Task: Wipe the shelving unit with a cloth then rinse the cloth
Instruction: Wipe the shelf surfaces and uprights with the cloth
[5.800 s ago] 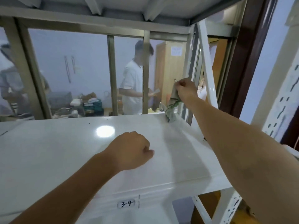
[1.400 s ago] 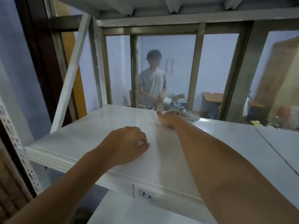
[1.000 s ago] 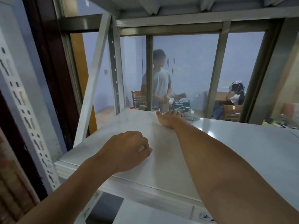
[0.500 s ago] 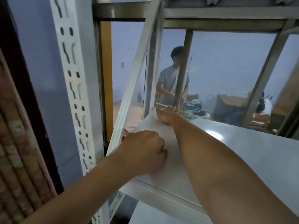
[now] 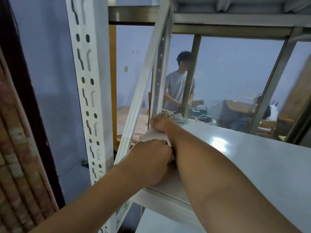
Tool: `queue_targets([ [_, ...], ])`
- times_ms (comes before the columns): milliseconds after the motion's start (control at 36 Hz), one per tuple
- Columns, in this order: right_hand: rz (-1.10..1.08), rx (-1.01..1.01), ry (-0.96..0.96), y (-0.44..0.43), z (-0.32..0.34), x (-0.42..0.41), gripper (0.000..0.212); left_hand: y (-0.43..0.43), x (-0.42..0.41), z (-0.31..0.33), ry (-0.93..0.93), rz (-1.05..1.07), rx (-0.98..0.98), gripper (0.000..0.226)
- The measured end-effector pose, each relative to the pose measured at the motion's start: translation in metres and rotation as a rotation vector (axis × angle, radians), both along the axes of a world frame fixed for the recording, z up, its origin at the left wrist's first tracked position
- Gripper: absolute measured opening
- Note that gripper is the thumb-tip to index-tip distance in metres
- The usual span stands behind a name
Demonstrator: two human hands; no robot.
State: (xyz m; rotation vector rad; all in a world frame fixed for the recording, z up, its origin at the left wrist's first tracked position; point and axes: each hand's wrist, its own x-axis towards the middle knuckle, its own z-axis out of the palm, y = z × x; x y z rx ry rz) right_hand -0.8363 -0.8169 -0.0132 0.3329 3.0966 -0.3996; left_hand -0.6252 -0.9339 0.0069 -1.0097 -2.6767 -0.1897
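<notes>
A white metal shelf board (image 5: 244, 158) of the shelving unit stretches from the middle to the right. My right hand (image 5: 162, 122) lies at the shelf's far left corner and presses a grey-green cloth (image 5: 180, 118) down on the board, just beside the rear perforated post (image 5: 159, 78). My left hand (image 5: 151, 161) rests as a closed fist on the near left part of the shelf, touching my right forearm. Most of the cloth is hidden under my right hand.
A white slotted front upright (image 5: 89, 91) stands at the left, with a diagonal white brace (image 5: 143, 78) behind it. Another shelf (image 5: 235, 7) hangs overhead. Behind the window frame (image 5: 190, 78) a person (image 5: 178, 84) stands. A brick wall (image 5: 15, 157) is at the far left.
My right hand has slid the cloth leftward along the back of the shelf into the far left corner. My view has swung left, and my left fist has moved left with it.
</notes>
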Motion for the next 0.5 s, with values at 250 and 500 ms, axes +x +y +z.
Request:
queue_targets([
  [250,0.174,0.038,-0.031,-0.037,0.027,0.039,0.036,-0.005,0.009,0.011,-0.019,0.033,-0.008,0.02],
  [500,0.247,-0.135,0.129,-0.048,0.02,0.036,0.015,-0.012,0.014,0.018,0.09,0.008,0.001,0.014],
])
